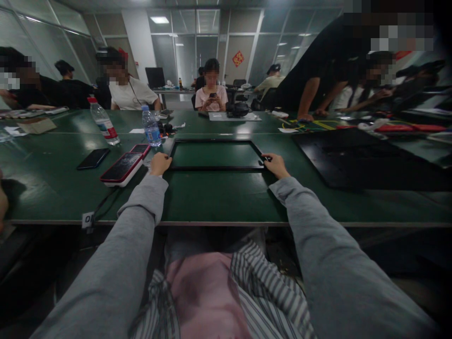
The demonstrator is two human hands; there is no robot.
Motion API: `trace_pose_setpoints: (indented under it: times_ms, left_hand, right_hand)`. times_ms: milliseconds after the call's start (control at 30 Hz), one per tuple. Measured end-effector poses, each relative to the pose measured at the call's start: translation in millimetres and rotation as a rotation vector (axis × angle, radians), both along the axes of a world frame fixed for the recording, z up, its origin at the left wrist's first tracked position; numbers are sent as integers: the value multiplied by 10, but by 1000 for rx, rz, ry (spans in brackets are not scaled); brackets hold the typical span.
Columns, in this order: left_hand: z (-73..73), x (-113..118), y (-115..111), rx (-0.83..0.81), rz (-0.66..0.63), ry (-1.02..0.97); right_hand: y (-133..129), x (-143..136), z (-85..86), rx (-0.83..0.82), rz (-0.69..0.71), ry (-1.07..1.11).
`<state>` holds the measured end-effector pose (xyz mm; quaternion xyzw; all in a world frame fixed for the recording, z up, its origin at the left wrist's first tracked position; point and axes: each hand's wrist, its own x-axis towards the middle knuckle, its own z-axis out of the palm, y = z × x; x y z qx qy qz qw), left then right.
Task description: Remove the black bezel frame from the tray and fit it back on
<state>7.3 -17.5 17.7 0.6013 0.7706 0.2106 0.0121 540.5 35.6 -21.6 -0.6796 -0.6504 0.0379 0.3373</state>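
A thin black rectangular frame (pixel 215 168) lies on or just above the green table (pixel 226 197), and the tabletop shows through its opening. At its left side my left hand (pixel 161 163) is closed round the edge. My right hand (pixel 276 165) grips the opposite side, thumb and fingers pressed on the border. Both arms reach forward in grey sleeves. Left of my left hand sit a red-and-white device with a dark screen (pixel 123 167) and a dark phone (pixel 93 158). Just behind that hand stands a water bottle with a blue cap (pixel 151 126).
A large black flat panel (pixel 367 157) lies to the right. Another bottle with a red cap (pixel 103 121) stands at the left. Across the table are a headset (pixel 238 109) and a seated person (pixel 211 92) with a phone. Another person leans over the table at the right.
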Motion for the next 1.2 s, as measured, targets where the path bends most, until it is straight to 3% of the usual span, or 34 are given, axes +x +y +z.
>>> trace_pose_setpoints:
  times_ms: [200,733,967,1200]
  left_hand:
    - [38,31,-47,-6,5,18]
    - [-54,-21,50,-7,5,45]
    - [-20,21,-1,86,23,41]
    - [83,134,-136,278,60,36]
  right_hand:
    - [12,6,-11,12,2,9]
    - [23,-25,0,25,-54,-79]
    - [41,-37,-24,-21,-96,-114]
    - [15,-94,7,-18,-96,-80]
